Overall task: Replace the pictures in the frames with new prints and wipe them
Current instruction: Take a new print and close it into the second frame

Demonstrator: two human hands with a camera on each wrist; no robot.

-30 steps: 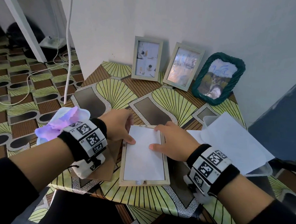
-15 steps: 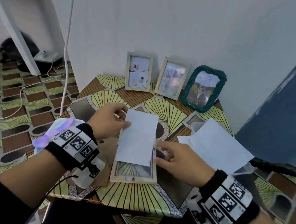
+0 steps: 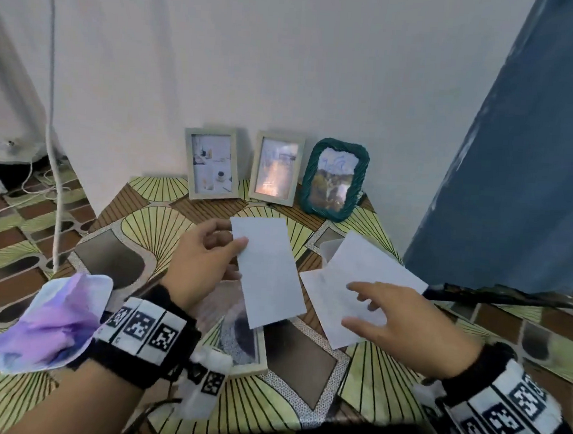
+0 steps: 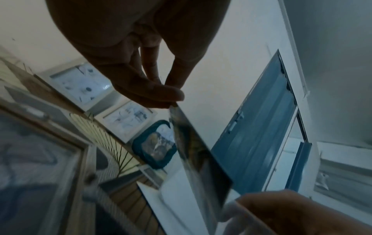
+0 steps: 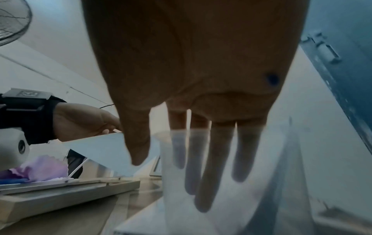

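Observation:
My left hand (image 3: 236, 247) pinches a print (image 3: 268, 269) by its upper left edge, white back up, above the table. In the left wrist view the left hand (image 4: 171, 95) holds the print (image 4: 201, 152) between thumb and fingertips, picture side down. Under it lies a light wooden frame (image 3: 246, 352), face down, with no picture in it. My right hand (image 3: 360, 305) hovers open, fingers spread, over a loose white sheet (image 3: 359, 265). Its fingers (image 5: 203, 159) point down, blurred behind something translucent.
Three frames lean on the wall: two light wooden ones (image 3: 213, 163) (image 3: 276, 167) and a green woven one (image 3: 334, 178). A purple cloth (image 3: 54, 316) lies at the table's left edge. A clear plastic tub (image 3: 328, 249) sits under the sheets. A blue door (image 3: 516, 163) stands right.
My left hand has lifted the print off the frame, up and to the right. My right hand has left the frame and moved right over the loose sheets.

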